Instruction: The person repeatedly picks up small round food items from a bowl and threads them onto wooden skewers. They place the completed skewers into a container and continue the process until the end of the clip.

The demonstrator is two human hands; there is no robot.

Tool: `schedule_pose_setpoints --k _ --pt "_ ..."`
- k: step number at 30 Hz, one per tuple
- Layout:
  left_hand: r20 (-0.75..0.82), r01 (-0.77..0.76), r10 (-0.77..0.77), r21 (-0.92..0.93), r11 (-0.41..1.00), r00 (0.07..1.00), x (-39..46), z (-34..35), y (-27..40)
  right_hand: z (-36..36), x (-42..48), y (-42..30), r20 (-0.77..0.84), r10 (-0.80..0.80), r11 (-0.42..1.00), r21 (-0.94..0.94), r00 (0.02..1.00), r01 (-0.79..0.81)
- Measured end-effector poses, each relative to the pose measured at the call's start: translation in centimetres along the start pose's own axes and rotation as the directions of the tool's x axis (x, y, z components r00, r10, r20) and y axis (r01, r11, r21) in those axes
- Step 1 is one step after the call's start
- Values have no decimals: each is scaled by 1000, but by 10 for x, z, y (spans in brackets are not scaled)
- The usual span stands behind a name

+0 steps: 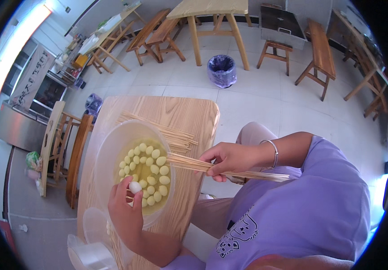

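Observation:
My left hand [125,202] is over a translucent plastic tub [108,152]. Its thumb and fingers pinch a small white peeled egg [135,187]. Below it in the tub, many small pale yellow-green peeled eggs [164,170] sit in yellowish liquid. Thin stick ends show under my left fingers; whether I hold them I cannot tell. My right hand [222,162], with a silver bangle at its wrist, grips a bundle of thin bamboo skewers [254,174]. The bundle's far ends reach the tub's near rim. More skewers [177,135] lie on the wooden table [187,109] beside the tub.
A smaller clear container [94,224] with skewers in it and a clear plastic jug [93,256] stand at the table's lower left. A lined waste bin [221,72] stands on the tiled floor. Wooden benches [322,50] and another table [211,8] line the room. My knee [254,130] is beside the table.

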State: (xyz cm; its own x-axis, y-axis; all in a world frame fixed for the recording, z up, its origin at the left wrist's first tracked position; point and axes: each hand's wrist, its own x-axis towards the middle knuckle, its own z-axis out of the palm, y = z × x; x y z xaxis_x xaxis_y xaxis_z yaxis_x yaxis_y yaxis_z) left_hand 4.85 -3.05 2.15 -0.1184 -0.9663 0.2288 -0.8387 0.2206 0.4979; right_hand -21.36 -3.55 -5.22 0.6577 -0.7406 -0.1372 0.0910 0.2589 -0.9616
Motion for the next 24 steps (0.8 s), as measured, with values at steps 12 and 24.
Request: schedule_pose_setpoints --k 12,24 --pt "-5 -23 23 -102 995 1000 8 9 -6 5 16 -3 31 -11 999 -48 999 13" --pt "-50 30 -51 -350 936 997 12 7 -14 5 19 -3 -41 -64 998 -31 997 63"
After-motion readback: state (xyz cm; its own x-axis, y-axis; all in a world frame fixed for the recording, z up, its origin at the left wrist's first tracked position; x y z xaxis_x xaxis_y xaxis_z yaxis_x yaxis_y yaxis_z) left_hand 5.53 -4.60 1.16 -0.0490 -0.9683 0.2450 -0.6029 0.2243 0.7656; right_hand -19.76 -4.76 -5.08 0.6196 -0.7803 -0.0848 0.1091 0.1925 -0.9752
